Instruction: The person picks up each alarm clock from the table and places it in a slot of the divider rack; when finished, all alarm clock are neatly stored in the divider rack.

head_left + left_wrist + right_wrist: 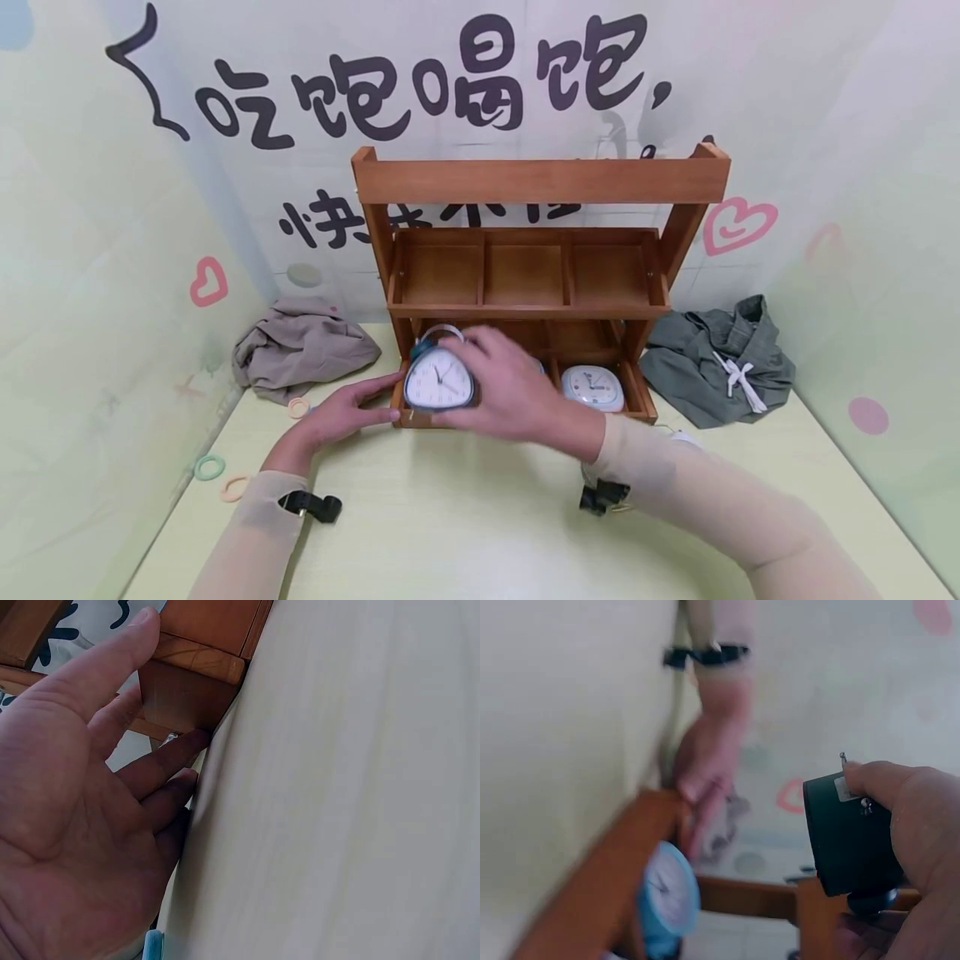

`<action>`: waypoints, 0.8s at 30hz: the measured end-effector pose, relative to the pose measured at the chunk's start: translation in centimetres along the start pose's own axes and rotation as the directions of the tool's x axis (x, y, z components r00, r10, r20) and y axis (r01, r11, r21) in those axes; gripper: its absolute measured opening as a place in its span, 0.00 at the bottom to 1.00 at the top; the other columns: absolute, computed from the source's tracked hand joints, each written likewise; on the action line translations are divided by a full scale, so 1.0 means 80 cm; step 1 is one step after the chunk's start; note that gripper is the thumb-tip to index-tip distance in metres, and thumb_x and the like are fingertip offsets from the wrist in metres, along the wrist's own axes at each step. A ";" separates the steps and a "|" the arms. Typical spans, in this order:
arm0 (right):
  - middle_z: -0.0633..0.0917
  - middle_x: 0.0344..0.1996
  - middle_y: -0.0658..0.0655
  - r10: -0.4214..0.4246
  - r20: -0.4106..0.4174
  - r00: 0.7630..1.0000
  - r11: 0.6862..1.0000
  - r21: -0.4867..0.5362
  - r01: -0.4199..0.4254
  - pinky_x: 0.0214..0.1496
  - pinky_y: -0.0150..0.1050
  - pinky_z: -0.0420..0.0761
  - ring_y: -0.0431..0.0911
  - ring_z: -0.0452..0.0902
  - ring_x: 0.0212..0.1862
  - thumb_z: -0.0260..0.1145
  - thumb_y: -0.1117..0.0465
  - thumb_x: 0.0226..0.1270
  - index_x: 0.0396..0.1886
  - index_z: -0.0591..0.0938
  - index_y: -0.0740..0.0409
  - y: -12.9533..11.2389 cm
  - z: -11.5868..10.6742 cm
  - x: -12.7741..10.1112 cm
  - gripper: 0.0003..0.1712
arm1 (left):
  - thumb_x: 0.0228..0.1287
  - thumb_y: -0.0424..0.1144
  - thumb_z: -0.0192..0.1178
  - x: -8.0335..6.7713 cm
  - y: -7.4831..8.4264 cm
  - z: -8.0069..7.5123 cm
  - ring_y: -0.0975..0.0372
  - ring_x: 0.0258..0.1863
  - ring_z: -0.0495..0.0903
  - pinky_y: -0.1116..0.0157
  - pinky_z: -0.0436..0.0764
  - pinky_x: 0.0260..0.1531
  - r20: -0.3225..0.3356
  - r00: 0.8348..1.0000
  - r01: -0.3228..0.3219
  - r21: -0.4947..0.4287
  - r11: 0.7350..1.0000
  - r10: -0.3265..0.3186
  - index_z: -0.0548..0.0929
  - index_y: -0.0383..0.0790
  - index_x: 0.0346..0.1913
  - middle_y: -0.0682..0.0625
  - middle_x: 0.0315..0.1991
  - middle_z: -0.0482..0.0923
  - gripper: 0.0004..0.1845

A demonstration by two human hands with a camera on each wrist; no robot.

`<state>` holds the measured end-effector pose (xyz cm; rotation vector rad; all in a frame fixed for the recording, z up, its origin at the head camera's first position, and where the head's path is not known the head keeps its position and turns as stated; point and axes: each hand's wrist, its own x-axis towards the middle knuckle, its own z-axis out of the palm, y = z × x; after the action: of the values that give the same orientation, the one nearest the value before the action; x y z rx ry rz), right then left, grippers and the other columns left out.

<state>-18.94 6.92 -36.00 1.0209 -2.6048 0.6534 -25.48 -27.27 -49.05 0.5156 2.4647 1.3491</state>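
My right hand (pixel 510 383) holds a rounded-triangular alarm clock (pixel 438 382) with a white face, dark rim and top handle, in front of the lower left of the wooden shelf (pixel 540 182). In the right wrist view the dark green back of this alarm clock (pixel 851 836) shows, the fingers around it. My left hand (pixel 341 417) rests against the lower left corner of the shelf, its thumb at the front and its fingers along the side (pixel 176 697). A light blue clock (pixel 671 889) stands in the lower tray. A white square-faced clock (pixel 592 387) sits in the right-hand lower compartment.
The upper tray (pixel 525 267) has three bare compartments. A brownish cloth (pixel 300 346) lies left of the shelf, and a grey-green cloth (pixel 720 358) with a white tie lies right. Small rings, one green (pixel 209 467), lie on the table's left side.
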 end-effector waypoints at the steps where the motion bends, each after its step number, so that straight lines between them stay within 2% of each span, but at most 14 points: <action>1: 0.78 0.66 0.56 -0.008 -0.027 1.000 1.000 -0.001 0.008 0.56 0.46 0.87 0.47 0.75 0.62 0.86 0.32 0.58 0.81 0.77 0.48 0.003 -0.011 0.009 0.55 | 0.72 0.58 0.76 0.000 0.001 0.000 0.46 0.87 0.58 0.38 0.57 0.84 0.000 1.000 0.002 0.006 1.000 -0.002 0.73 0.62 0.85 0.50 0.86 0.65 0.42; 5: 0.78 0.66 0.57 -0.019 -0.104 0.994 1.000 -0.027 0.017 0.59 0.49 0.86 0.49 0.75 0.63 0.86 0.32 0.59 0.80 0.77 0.49 0.019 -0.042 0.045 0.55 | 0.73 0.59 0.75 -0.001 0.003 0.000 0.46 0.88 0.57 0.38 0.56 0.85 0.001 1.000 0.004 0.026 1.000 -0.004 0.72 0.62 0.85 0.51 0.86 0.65 0.42; 9: 0.78 0.67 0.60 -0.017 -0.131 0.991 0.996 -0.086 0.005 0.63 0.50 0.85 0.51 0.75 0.64 0.85 0.31 0.60 0.80 0.77 0.51 0.034 -0.057 0.078 0.55 | 0.73 0.58 0.75 0.000 0.003 0.000 0.46 0.87 0.57 0.38 0.57 0.84 0.001 1.000 -0.004 0.033 0.999 0.004 0.72 0.60 0.85 0.52 0.86 0.65 0.42; 17: 0.74 0.75 0.62 0.012 -0.128 0.992 0.990 -0.138 -0.030 0.75 0.55 0.79 0.56 0.73 0.72 0.82 0.31 0.63 0.83 0.74 0.52 0.056 -0.058 0.126 0.56 | 0.73 0.57 0.76 0.001 0.001 0.001 0.46 0.87 0.58 0.39 0.57 0.84 -0.003 1.000 -0.009 0.037 0.999 0.009 0.72 0.59 0.86 0.51 0.86 0.66 0.42; 24: 0.75 0.74 0.63 0.025 -0.113 0.993 0.985 -0.166 -0.044 0.81 0.57 0.72 0.57 0.72 0.73 0.82 0.31 0.64 0.83 0.74 0.52 0.068 -0.055 0.151 0.56 | 0.72 0.58 0.76 -0.001 0.001 0.000 0.46 0.87 0.58 0.39 0.58 0.84 -0.009 1.000 0.004 0.034 0.999 -0.004 0.72 0.60 0.85 0.50 0.86 0.66 0.42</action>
<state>-31.01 5.72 -29.07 0.8649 -2.5365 0.4728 -25.39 -27.25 -49.00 0.5134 2.4987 1.3123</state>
